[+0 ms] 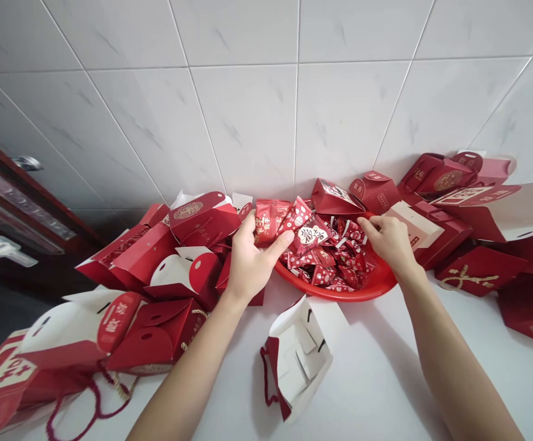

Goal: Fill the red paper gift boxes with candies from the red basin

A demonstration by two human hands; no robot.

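My left hand (253, 263) is closed round red wrapped candies (271, 220), held over the left side of a red plastic basket (340, 293). A dotted red packet with a white label (310, 236) rests against them by my thumb. More small red packets (340, 257) fill the basket. At the basket's right rim, my right hand (388, 239) has its thumb and fingers pinched together; whatever is between them is too small to make out. In front of the basket an open gift box (301, 361) shows its white inside, with a dark red cord on its left side.
Red gift boxes crowd the left side, among them an open one (64, 331) and a closed one (204, 217). Further boxes (482, 269) stand on the right. A tiled wall (248, 122) rises behind the white table (367, 380). Dark furniture is at far left.
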